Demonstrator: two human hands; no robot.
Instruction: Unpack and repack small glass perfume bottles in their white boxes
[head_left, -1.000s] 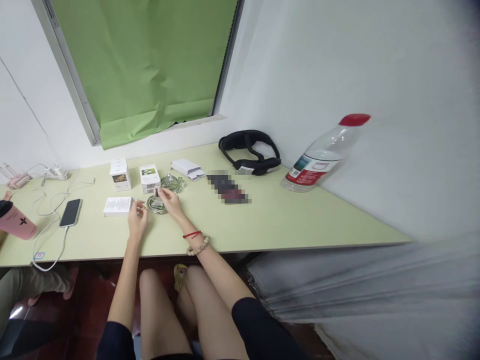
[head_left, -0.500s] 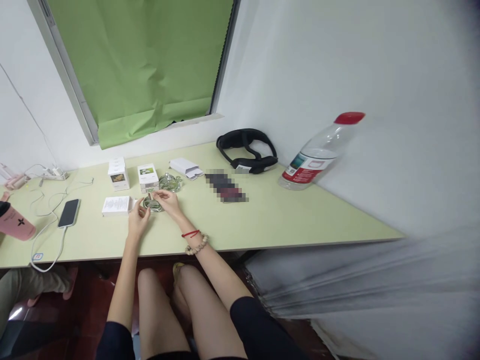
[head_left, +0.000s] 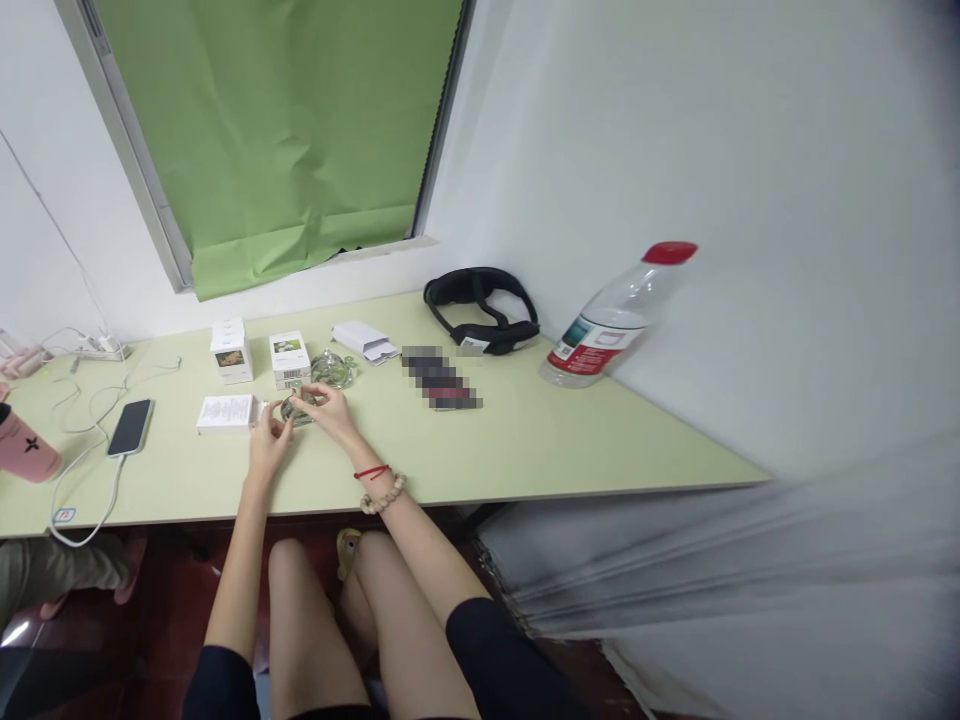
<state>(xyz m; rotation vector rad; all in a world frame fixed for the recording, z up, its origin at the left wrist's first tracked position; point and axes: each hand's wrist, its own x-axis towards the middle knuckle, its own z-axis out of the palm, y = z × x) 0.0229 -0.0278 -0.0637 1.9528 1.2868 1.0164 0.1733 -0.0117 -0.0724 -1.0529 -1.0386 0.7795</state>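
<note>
A small clear, greenish item (head_left: 300,411) lies on the light green table (head_left: 465,450) between my two hands. My right hand (head_left: 328,408), with a red string and beads at the wrist, pinches something small at its top. My left hand (head_left: 270,436) rests at its left side with fingers curled; whether it grips the item is too small to tell. Just behind stands a white box (head_left: 289,358) with a plant picture, and a second clear, greenish item (head_left: 334,369) lies beside it. A flat white box (head_left: 226,412) is left of my left hand.
More white boxes (head_left: 232,355) stand at the back left, and an opened white box (head_left: 365,341) lies behind. A black headset (head_left: 484,312) and a bottle (head_left: 600,335) are to the right. A phone (head_left: 130,427), cables and a pink cup (head_left: 28,447) are at the left.
The view has shifted slightly, so the table's objects appear a little further left. Both hands stay at the small item, and my right fingers sit slightly differently at its top.
</note>
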